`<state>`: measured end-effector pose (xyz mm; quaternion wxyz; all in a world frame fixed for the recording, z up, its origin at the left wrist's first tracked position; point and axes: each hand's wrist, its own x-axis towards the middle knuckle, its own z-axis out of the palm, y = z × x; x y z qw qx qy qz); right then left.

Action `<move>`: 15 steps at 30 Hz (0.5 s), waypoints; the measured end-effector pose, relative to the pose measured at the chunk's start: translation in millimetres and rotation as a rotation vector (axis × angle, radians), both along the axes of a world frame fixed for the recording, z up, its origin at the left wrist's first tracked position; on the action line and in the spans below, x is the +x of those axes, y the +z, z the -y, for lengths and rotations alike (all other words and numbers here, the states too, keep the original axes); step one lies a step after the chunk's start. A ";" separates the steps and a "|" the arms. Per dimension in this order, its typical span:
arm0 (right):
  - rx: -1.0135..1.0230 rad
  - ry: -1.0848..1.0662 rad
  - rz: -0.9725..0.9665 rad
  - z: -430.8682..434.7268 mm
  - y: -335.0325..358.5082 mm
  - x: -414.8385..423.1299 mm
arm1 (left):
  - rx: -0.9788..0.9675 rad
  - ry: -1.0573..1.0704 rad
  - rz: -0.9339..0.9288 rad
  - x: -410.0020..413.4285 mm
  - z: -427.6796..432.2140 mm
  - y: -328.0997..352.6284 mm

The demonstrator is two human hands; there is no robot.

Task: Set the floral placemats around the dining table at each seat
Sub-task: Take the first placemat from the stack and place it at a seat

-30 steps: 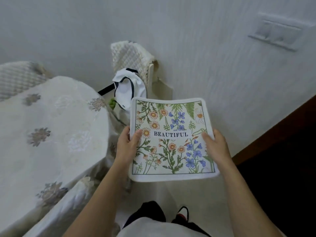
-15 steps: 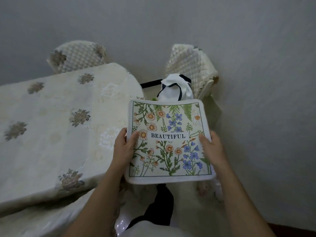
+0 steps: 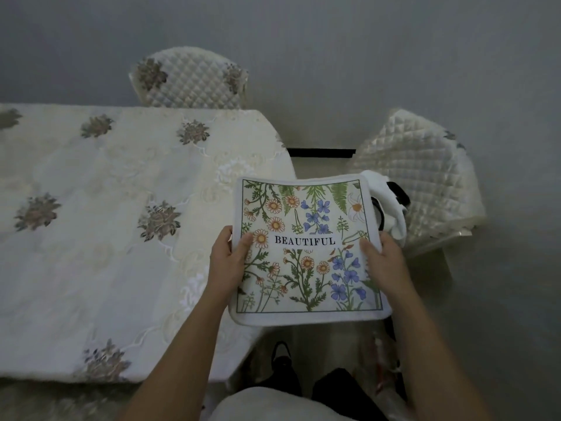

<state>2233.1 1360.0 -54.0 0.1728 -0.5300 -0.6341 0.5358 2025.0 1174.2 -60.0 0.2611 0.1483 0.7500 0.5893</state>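
I hold a floral placemat [image 3: 306,250] flat in front of me, printed with daisies, blue flowers and the word BEAUTIFUL. It may be a stack; I cannot tell. My left hand [image 3: 226,262] grips its left edge, thumb on top. On the opposite edge my right hand [image 3: 384,262] grips the same way. The placemat hangs over the right end of the dining table [image 3: 106,226], which wears a cream cloth with embroidered flowers. No placemat lies on the visible cloth.
A quilted chair [image 3: 189,79] stands at the table's far side against the wall. A second quilted chair [image 3: 425,174] stands at the table's right end with a white bag [image 3: 391,205] on its seat. My legs and feet show below.
My view has swung left, bringing more of the table and the far chair into sight. The placemat stays in both hands and now overlaps the table's right end.
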 end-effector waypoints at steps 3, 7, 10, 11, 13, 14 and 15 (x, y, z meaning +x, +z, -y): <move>-0.022 0.048 0.015 -20.0 -1.4 -25.6 | -0.021 0.054 -0.002 -16.8 -10.9 -1.7; -0.045 0.153 0.035 -51.6 -9.9 -60.6 | -0.019 0.155 0.006 -32.5 -23.9 -4.1; -0.065 0.221 0.013 -78.6 -11.2 -91.7 | -0.008 0.260 0.031 -41.7 -37.8 -4.7; -0.072 0.250 0.015 -88.4 -11.6 -102.5 | -0.009 0.295 0.035 -44.2 -42.9 -5.1; -0.087 0.323 0.026 -109.8 -13.9 -124.3 | -0.017 0.367 0.048 -48.2 -53.9 -6.2; -0.097 0.363 0.032 -120.8 -15.7 -135.6 | -0.022 0.407 0.057 -49.2 -59.2 -6.9; -0.103 0.400 0.041 -131.7 -18.1 -147.0 | -0.020 0.448 0.062 -49.7 -64.4 -7.1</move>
